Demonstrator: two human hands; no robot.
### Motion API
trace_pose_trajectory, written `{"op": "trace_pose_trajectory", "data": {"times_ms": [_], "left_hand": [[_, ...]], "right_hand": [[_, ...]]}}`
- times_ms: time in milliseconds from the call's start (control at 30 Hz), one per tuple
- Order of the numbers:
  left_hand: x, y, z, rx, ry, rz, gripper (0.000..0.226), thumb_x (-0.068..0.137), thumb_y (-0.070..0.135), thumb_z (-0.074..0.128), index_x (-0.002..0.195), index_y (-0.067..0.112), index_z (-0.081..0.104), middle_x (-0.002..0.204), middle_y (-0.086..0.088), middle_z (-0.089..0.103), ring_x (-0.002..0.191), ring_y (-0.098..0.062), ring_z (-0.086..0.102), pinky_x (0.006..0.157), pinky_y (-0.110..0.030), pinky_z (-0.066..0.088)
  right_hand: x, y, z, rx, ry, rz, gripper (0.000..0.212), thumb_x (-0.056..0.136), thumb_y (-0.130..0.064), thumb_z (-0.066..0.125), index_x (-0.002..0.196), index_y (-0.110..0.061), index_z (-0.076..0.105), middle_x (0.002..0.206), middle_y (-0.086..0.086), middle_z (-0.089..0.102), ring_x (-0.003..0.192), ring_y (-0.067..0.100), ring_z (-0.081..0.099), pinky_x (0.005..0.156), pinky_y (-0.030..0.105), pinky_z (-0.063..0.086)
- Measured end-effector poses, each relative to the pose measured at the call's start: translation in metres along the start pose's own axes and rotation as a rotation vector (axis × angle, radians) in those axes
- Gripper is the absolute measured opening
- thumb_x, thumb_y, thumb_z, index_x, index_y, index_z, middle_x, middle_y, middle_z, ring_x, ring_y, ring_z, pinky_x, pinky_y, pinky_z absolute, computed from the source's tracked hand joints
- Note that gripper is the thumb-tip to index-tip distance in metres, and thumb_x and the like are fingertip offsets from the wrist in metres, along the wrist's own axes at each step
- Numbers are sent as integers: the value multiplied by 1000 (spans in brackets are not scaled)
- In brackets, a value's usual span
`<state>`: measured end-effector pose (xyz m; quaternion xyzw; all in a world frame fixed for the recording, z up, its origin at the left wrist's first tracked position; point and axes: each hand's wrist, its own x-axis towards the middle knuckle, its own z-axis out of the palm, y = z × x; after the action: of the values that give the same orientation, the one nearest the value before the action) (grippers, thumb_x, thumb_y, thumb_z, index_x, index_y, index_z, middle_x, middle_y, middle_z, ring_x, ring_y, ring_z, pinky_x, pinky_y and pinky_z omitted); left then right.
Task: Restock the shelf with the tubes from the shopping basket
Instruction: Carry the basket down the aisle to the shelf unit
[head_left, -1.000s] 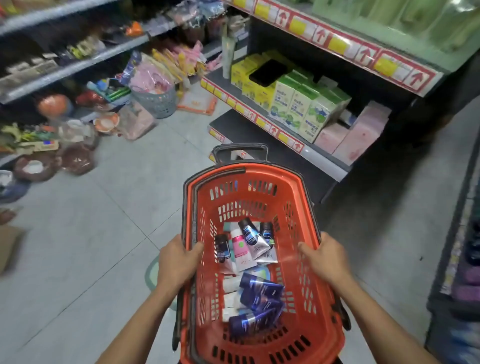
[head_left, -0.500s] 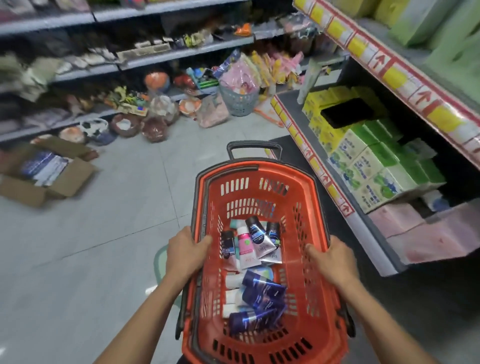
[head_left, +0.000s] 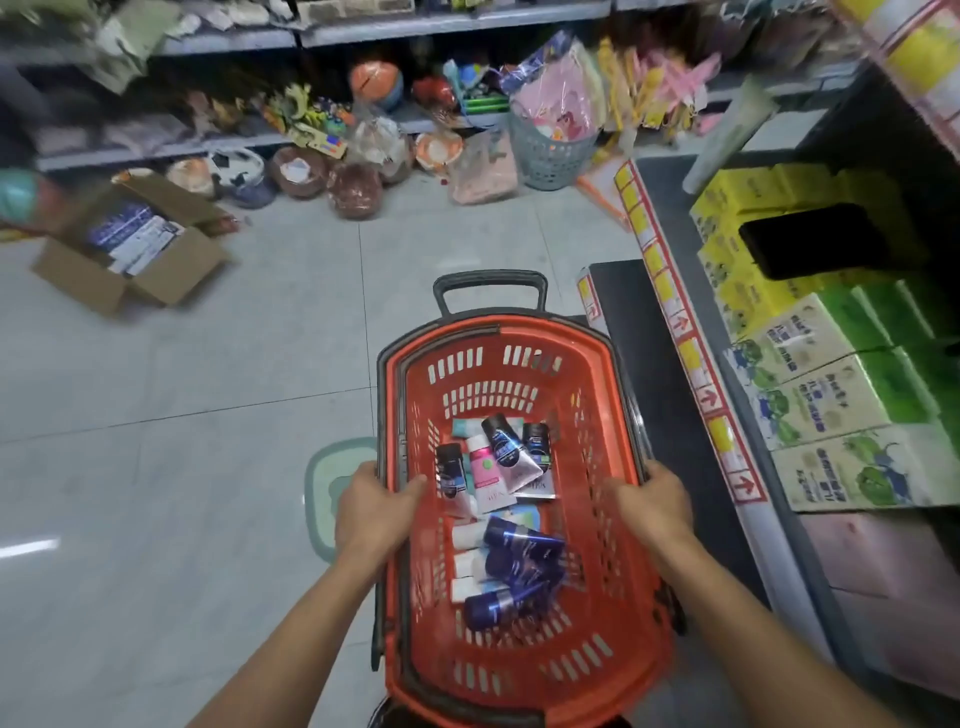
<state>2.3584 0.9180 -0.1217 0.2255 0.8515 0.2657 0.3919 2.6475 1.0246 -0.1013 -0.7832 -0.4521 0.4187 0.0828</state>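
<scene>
You had the orange shopping basket held out in front of you by its two long rims, over the grey tile floor. Your left hand was clamped on the left rim, thumb hooked inside the basket, fingers wrapped down the outside. Your right hand was closed on the right rim the same way, thumb inside. Both forearms were bare and reached in from the bottom of the view.

The tubes all lay loose on the basket floor, none in either hand. Far end: a pink tube, with dark-capped silver tubes beside it. Near end: a stack of dark blue tubes with white ends, lying crosswise and overlapping. Exact count: could not tell, they overlapped. The black handle stuck out past the basket's far end.

The shelf ran just beside the basket on your right, its edge lined with red and yellow price strips. On it sat green and white cartons, yellow cartons further back with a black object on top. An open cardboard box sat on the floor, well apart to your left. A grey mesh bin stood ahead by the back shelving. Picture edges were motion-blurred.
</scene>
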Motion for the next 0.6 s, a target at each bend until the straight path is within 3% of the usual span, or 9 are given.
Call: {"op": "trace_pose_trajectory", "data": {"times_ms": [33, 100, 167, 233, 267, 367, 500, 600], "left_hand": [[10, -2, 4, -12, 1, -17, 42, 83, 55, 76, 111, 26, 63, 91, 7, 75, 72, -11, 75, 69, -37, 64], [32, -11, 15, -15, -17, -44, 31, 91, 42, 76, 110, 23, 61, 89, 7, 72, 71, -8, 71, 64, -29, 57], [55, -23, 31, -7, -58, -52, 26, 94, 37, 74, 112, 22, 64, 91, 7, 73, 74, -9, 71, 66, -29, 57], [79, -44, 51, 0, -84, -67, 28, 92, 36, 75, 115, 21, 67, 99, 3, 76, 79, -13, 73, 75, -35, 61], [89, -55, 60, -11, -97, -85, 28, 92, 36, 76, 114, 22, 66, 101, 3, 76, 82, -15, 73, 78, -37, 62], [124, -98, 92, -31, -161, -124, 33, 86, 41, 79, 113, 26, 69, 103, 7, 78, 88, -15, 77, 83, -46, 64], [164, -149, 138, -76, -244, -132, 31, 83, 33, 85, 112, 26, 74, 100, 12, 80, 89, -8, 77, 81, -37, 62], [193, -182, 174, -135, -265, -175, 32, 86, 18, 83, 115, 24, 71, 99, 12, 80, 88, -5, 77, 78, -32, 65]], "right_hand": [[10, 1, 10, 8, -16, 28, 21, 85, -27, 74, 102, -23, 61, 84, 0, 70, 66, 15, 63, 74, 29, 52], [28, 1, 29, 31, -39, 90, 17, 83, -23, 75, 92, -18, 61, 77, -2, 68, 65, 18, 68, 69, 32, 58], [51, 5, 52, 71, -59, 141, 22, 82, -13, 73, 103, -13, 66, 88, 6, 73, 71, 24, 70, 64, 30, 58], [77, 14, 82, 122, -45, 200, 44, 81, -15, 75, 124, -13, 64, 109, 10, 72, 89, 28, 69, 73, 30, 53], [90, 20, 97, 133, -49, 218, 46, 78, -22, 77, 122, -17, 64, 112, 8, 70, 92, 28, 67, 77, 30, 50], [137, 49, 143, 109, -68, 261, 51, 58, -44, 77, 103, -19, 74, 97, 3, 75, 82, 23, 70, 77, 35, 59], [194, 97, 202, 104, -117, 290, 57, 45, -50, 76, 96, -24, 77, 84, -2, 77, 78, 23, 74, 77, 40, 62], [245, 145, 247, 108, -136, 250, 61, 49, -52, 77, 104, -28, 76, 87, -3, 78, 77, 21, 76, 77, 46, 63]]}}
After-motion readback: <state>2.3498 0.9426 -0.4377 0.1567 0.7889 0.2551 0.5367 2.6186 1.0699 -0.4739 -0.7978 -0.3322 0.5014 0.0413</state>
